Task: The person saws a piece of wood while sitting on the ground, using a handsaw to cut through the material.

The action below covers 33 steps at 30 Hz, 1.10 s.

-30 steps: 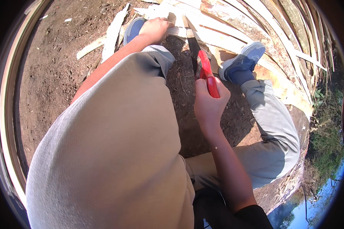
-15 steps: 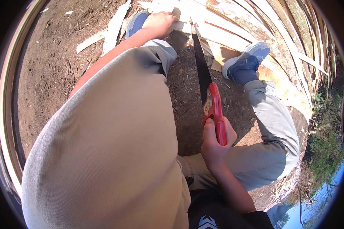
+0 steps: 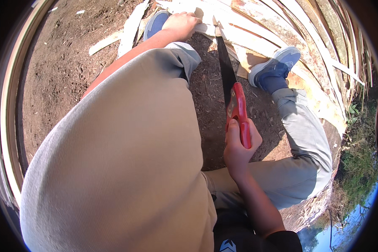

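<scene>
My right hand (image 3: pixel 241 145) is closed round the red handle (image 3: pixel 240 105) of a handsaw, thumb along its near side. The saw's dark blade (image 3: pixel 225 63) points away from me, and its far end crosses a pale wooden plank (image 3: pixel 205 29) in bright sunlight. At the far side my left hand (image 3: pixel 181 25) grips that plank a little left of the blade, next to my left shoe (image 3: pixel 156 24). Glare and the hand itself hide how far its fingers reach round the wood. Whether the teeth sit in a cut cannot be made out.
My right shoe (image 3: pixel 276 66) stands on the wood at the right, and my bent left leg (image 3: pixel 117 147) fills the near left. Long split strips (image 3: pixel 323 46) lie at the far right. Brown soil (image 3: pixel 71 63) with chips spreads at left; greenery (image 3: pixel 359 164) grows at right.
My right hand has pushed the saw forward, away from me, so the blade reaches a little farther over the plank. My left hand keeps its place on the wood; the view has shifted slightly.
</scene>
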Each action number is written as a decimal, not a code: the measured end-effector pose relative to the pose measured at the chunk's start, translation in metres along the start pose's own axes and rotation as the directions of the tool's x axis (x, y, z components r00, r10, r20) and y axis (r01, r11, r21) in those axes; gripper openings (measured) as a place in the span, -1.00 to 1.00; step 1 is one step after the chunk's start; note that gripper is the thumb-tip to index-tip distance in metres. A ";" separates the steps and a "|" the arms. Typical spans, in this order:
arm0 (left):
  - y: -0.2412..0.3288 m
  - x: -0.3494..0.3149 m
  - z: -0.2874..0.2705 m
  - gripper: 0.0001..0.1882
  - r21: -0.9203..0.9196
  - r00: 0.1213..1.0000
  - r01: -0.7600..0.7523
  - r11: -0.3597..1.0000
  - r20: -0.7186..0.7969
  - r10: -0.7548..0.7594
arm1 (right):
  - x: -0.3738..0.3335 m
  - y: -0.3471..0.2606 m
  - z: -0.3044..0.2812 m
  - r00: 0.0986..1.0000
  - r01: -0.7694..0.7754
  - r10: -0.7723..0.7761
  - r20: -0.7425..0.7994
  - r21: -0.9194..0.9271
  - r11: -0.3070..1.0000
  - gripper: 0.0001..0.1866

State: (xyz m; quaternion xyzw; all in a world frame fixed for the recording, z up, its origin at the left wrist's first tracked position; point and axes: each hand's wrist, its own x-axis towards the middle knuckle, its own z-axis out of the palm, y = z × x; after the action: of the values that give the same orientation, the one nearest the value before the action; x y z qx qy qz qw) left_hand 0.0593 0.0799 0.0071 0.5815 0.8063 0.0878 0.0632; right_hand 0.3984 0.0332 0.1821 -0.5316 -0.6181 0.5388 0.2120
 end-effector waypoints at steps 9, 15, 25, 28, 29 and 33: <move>0.003 0.002 -0.005 -0.58 0.013 1.000 0.017 1.000 0.007 -0.017 | 0.075 0.016 0.043 0.997 0.078 -0.079 0.024 0.025 0.997 -0.76; -0.004 0.000 0.002 -0.57 0.033 1.000 0.006 0.999 0.005 -0.006 | 0.054 -0.003 0.020 0.995 -0.038 0.036 0.089 0.019 0.999 -0.81; 0.003 0.002 0.000 -0.56 -0.025 1.000 0.016 1.000 -0.004 -0.016 | -0.042 -0.023 -0.045 0.988 -0.135 0.145 0.052 -0.149 0.979 -0.91; 0.000 0.002 0.000 -0.57 -0.013 0.999 0.041 0.999 0.004 -0.041 | -0.030 -0.034 -0.049 0.985 -0.151 0.161 0.055 -0.151 0.977 -0.92; -0.001 0.001 -0.001 -0.57 -0.011 0.999 0.049 0.999 0.006 -0.049 | -0.021 -0.030 -0.044 0.993 -0.093 0.101 0.057 -0.129 0.987 -0.92; 0.002 0.001 -0.001 -0.59 -0.027 0.999 0.038 0.999 -0.009 -0.038 | 0.029 0.000 0.018 0.991 0.134 -0.134 0.009 -0.046 0.990 -0.89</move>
State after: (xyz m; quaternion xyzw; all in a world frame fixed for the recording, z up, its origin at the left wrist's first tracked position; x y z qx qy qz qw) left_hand 0.0606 0.0813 0.0088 0.5647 0.8163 0.1003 0.0690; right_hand 0.3733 0.0512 0.1669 -0.4921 -0.6655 0.5103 0.2335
